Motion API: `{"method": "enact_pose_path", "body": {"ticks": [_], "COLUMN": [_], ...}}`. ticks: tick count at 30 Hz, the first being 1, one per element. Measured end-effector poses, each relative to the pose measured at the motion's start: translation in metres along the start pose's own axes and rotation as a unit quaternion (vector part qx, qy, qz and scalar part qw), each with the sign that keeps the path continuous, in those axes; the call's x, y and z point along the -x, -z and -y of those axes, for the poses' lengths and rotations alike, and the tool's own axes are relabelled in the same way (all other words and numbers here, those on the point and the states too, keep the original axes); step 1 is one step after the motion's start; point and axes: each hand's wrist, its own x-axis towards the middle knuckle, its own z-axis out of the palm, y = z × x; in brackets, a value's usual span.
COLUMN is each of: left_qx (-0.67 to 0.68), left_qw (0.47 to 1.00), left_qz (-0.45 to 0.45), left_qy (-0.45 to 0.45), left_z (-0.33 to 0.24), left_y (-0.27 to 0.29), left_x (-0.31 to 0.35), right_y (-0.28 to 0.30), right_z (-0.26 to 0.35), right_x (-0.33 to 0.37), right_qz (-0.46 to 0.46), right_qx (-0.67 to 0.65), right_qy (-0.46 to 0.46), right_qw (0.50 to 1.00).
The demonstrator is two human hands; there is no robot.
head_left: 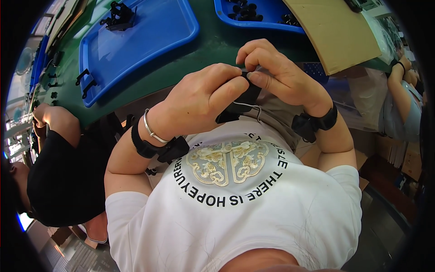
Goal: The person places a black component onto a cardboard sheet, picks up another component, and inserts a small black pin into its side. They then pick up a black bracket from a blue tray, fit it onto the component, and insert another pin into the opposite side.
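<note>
My left hand (199, 99) and my right hand (283, 75) meet in front of my body, near the edge of the green table (213, 56). Bent fingers and thumbs of both close on a small black part (245, 74), mostly hidden between the fingertips; its exact kind does not show. Just below my hands is a larger dark object (250, 96), with a white cord (247, 106) beside it. Part of that object is covered by my left hand.
On the table lies a blue tray (149, 50) with a black plastic assembly (120, 17); a black bracket (86, 83) rests on its rim. Another blue tray (217, 9) holds several black parts. Cardboard (337, 36) lies at right. People (68, 177) sit on both sides.
</note>
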Motion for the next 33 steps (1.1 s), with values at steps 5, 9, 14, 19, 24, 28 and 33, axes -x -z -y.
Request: {"method": "enact_pose_path", "body": {"ticks": [5, 9, 14, 19, 24, 28, 33], "left_qx": [0.015, 0.012, 0.008, 0.01, 0.016, 0.013, 0.038], "left_qw": [1.0, 1.0, 0.999, 0.999, 1.0, 1.0, 0.998], "left_qz": [-0.016, -0.026, -0.028, -0.024, -0.021, -0.019, -0.025], "left_qy": [0.004, 0.008, 0.013, 0.018, 0.005, -0.014, -0.031], "left_z": [0.001, 0.0, 0.0, -0.002, -0.002, -0.004, -0.005], "left_y": [-0.004, -0.001, 0.001, -0.001, 0.003, 0.004, 0.004], "left_x": [-0.002, -0.001, -0.001, 0.002, 0.006, 0.005, 0.004], "right_y": [-0.004, 0.001, 0.001, -0.009, 0.001, 0.009, 0.007], "right_z": [-0.01, -0.003, 0.007, 0.006, 0.008, 0.013, 0.018], "right_x": [-0.001, 0.003, 0.001, 0.007, 0.005, 0.006, 0.01], "right_qz": [0.022, 0.018, 0.011, 0.008, 0.028, 0.106, 0.108], "right_qx": [0.018, -0.071, -0.115, -0.252, -0.298, -0.304, -0.319], "right_qy": [-0.001, -0.031, -0.111, -0.222, -0.232, -0.268, -0.235], "right_qw": [1.0, 0.997, 0.987, 0.942, 0.926, 0.908, 0.912]}}
